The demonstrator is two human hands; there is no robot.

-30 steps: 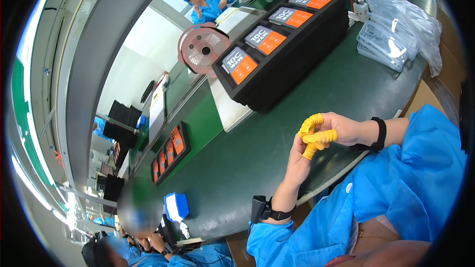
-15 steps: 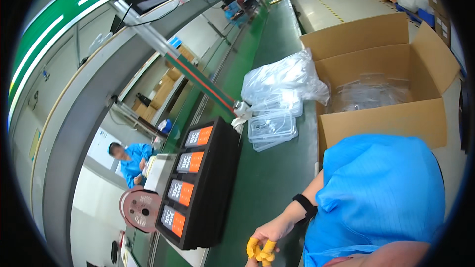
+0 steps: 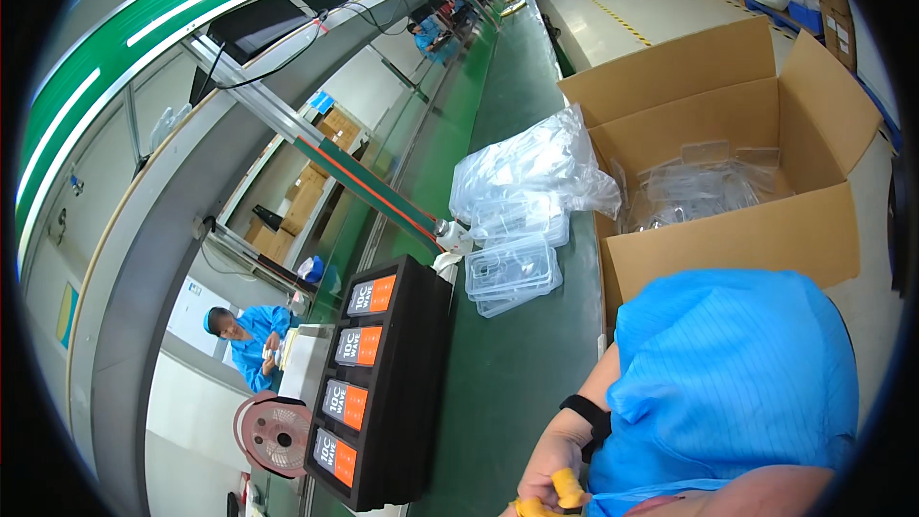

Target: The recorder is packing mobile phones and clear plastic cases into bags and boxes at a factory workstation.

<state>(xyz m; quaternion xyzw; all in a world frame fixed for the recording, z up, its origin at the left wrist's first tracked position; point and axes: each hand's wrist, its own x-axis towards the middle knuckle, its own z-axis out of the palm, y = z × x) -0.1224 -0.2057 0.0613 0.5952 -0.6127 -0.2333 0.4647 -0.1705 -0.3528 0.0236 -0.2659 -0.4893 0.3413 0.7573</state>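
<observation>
My right hand is low in the view, close against my blue sleeve, with a black band round its wrist. Yellow finger covers sit on its bent fingertips. The lower edge cuts the hand off, so anything between the fingers is hidden. My left hand does not show. Left of the hand, across the green belt, a black tray stands tilted. It carries several small grey and orange boxes in a row.
Clear plastic cases lie stacked on the belt beside a clear plastic bag. An open cardboard carton at the right holds more clear cases. A metal post slants over the belt. Beyond are a pink fan and a person in blue.
My right hand has drawn down and right toward my body, and its fingers are now partly out of view. The whole view has shifted a little. The tray and cases appear undisturbed.
</observation>
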